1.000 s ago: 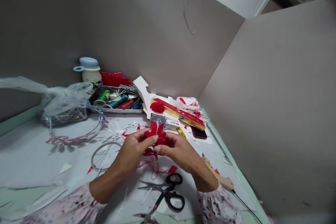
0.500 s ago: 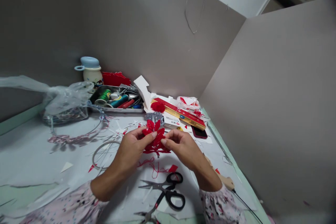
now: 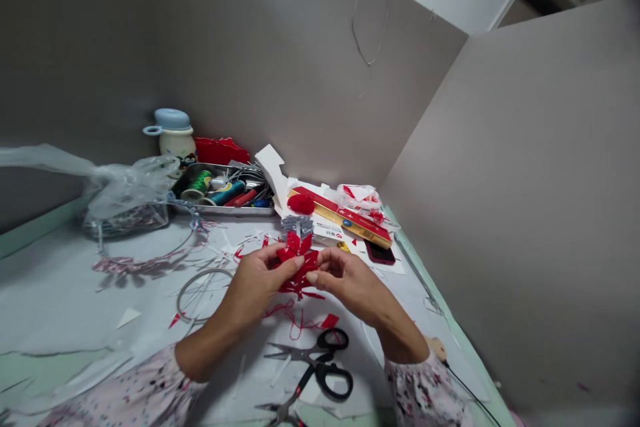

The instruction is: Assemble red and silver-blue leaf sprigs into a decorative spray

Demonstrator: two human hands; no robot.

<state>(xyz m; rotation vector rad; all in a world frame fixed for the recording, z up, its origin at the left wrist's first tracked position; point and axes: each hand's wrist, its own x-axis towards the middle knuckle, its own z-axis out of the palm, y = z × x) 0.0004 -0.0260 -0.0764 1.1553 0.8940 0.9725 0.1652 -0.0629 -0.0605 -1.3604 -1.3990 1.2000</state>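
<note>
Between my two hands is a red leafy ornament [image 3: 297, 247], held above the table with its petals spread up and down. My left hand [image 3: 261, 280] pinches its left side, thumb on top. On the right side, my right hand [image 3: 353, 282] grips a petal between thumb and bent fingers. Red thread [image 3: 295, 323] lies loosely on the white sheet just below. Black-handled scissors [image 3: 320, 359] rest nearer to me, with pliers [image 3: 285, 413] under them at the front edge. The ornament's middle is partly hidden by my fingers.
A metal tray [image 3: 230, 209] of thread spools and tools stands at the back, beside a blue-lidded bottle [image 3: 175, 140]. Left are a plastic bag [image 3: 123, 193] and a wire headband [image 3: 135, 263]. A wire coil [image 3: 181, 297], red-gold box [image 3: 345, 217] and phone [image 3: 380, 252] surround my hands.
Both hands and the red ornament have shifted slightly to the right. The ornament has turned a little, its upper petals now pointing more upright.
</note>
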